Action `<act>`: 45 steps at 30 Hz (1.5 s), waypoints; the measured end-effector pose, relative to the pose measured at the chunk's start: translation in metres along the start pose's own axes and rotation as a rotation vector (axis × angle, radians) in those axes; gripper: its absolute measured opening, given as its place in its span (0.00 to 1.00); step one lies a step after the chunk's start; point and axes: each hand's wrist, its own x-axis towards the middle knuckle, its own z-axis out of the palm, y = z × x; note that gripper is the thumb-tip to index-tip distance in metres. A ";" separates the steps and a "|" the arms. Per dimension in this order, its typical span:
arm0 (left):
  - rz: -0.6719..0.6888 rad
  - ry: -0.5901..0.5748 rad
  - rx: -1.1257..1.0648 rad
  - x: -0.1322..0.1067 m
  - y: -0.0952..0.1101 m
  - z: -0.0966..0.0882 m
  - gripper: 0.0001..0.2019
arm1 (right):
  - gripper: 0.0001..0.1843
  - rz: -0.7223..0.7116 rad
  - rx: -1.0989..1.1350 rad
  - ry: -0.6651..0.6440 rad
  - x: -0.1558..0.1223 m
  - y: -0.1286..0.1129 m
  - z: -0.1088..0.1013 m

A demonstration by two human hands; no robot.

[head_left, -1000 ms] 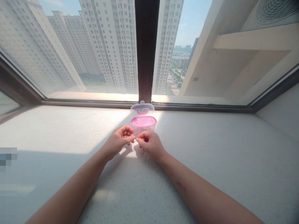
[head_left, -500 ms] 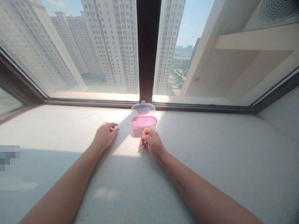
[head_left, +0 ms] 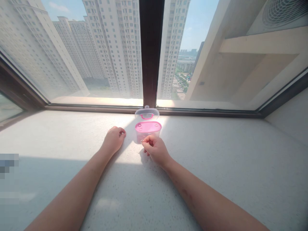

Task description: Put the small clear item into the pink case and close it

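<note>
My right hand (head_left: 155, 149) pinches a small pale ring (head_left: 141, 141) between thumb and index finger, just in front of the box. An oval clear plastic box (head_left: 157, 133) stands on the sill, with a pink tray (head_left: 151, 127) at its top. On the tray's left side lie a dark ring (head_left: 140, 125) and a paler ring (head_left: 141, 129). Behind it, the transparent lid (head_left: 138, 114) with a pink handle is raised. Left of the box, my left hand (head_left: 114, 138) rests on the sill with thumb and fingertips together; whatever is between them is hidden.
The speckled white windowsill (head_left: 130, 192) spreads under both arms, with a bright sunlit patch around the box. Close behind the lid stands the dark window frame (head_left: 150, 64), with glass panes on both sides.
My left hand has moved right and closed its fingertips where a small ring lay on the sill; that ring no longer shows. The ring in my right hand has come into sight.
</note>
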 end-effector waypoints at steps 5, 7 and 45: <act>-0.051 -0.010 0.027 0.002 0.000 0.002 0.07 | 0.06 0.000 -0.004 0.012 0.000 0.000 0.000; -0.051 -0.009 0.042 0.003 -0.001 0.004 0.07 | 0.07 0.004 -0.001 0.014 0.001 -0.001 0.000; -0.311 -0.547 -1.266 -0.020 0.049 0.010 0.10 | 0.09 0.062 0.119 0.081 -0.002 -0.007 -0.002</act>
